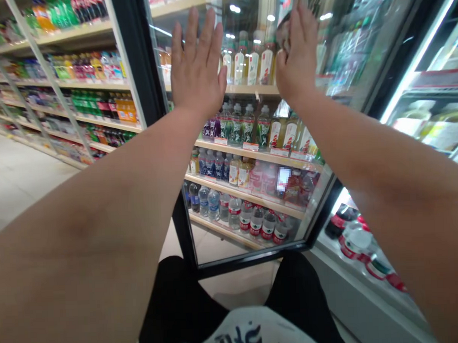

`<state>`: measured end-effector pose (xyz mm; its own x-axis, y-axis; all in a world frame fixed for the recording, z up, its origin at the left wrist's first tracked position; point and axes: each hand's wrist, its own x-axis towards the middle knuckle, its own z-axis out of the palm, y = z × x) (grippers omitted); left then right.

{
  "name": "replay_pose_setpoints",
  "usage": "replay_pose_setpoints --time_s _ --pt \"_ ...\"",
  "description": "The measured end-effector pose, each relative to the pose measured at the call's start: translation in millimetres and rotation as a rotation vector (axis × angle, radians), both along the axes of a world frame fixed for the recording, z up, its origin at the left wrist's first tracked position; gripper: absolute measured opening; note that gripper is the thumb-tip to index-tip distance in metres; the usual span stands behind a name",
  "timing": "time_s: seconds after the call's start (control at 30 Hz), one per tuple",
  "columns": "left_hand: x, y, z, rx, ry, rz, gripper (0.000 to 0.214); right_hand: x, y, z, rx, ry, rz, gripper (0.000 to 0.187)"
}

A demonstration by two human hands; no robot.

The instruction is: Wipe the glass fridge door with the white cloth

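Note:
My left hand [197, 62] is raised with its fingers stretched out and its palm flat against the glass door [345, 47] of a drinks cooler, holding nothing. My right hand [298, 54] is up beside it, a little farther right. Its fingers lie together and press a grey cloth [283, 33] to the same pane. Only the cloth's edge shows, past the thumb. The door stands swung open in its black frame [250, 263], and through the glass I see rows of bottled drinks [246, 126] on shelves.
Long shop shelves of coloured bottles [86, 81] run along the left, beside a pale tiled floor [18, 174]. The lit cooler interior [429, 109] is at the right, with bottles [355, 242] on its lowest level. My dark-trousered legs [181, 303] are below.

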<state>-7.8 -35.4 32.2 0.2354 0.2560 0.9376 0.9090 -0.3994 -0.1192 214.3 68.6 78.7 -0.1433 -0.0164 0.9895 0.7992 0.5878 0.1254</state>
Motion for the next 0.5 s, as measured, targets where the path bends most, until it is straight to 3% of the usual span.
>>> replay_pose_setpoints --time_s 0.07,0.13,0.27,0.33,0.43,0.5 --pt "0.8 -1.5 0.1 -0.018 0.005 0.027 0.074 -0.2 -3.1 -6.3 0.038 -0.253 0.024 0.077" --pt "0.2 -0.6 -0.2 -0.019 -0.006 0.008 0.073 1.7 -2.1 -9.4 0.054 -0.342 0.049 0.079" --pt "-3.4 5.0 -0.9 -0.001 -0.039 -0.104 0.07 7.0 6.6 -10.2 0.056 0.012 0.045 0.078" --pt "-4.5 6.3 -0.9 -0.012 -0.043 -0.104 0.07 8.7 8.9 -11.8 0.061 -0.004 0.044 0.076" --pt "-5.0 6.4 -0.4 -0.021 -0.034 -0.067 0.071 12.6 13.1 -7.6 0.079 -0.196 0.096 0.075" --pt "-5.3 6.8 -0.1 -0.02 -0.023 -0.045 0.071 16.2 18.5 2.0 0.027 -0.071 0.124 0.077"
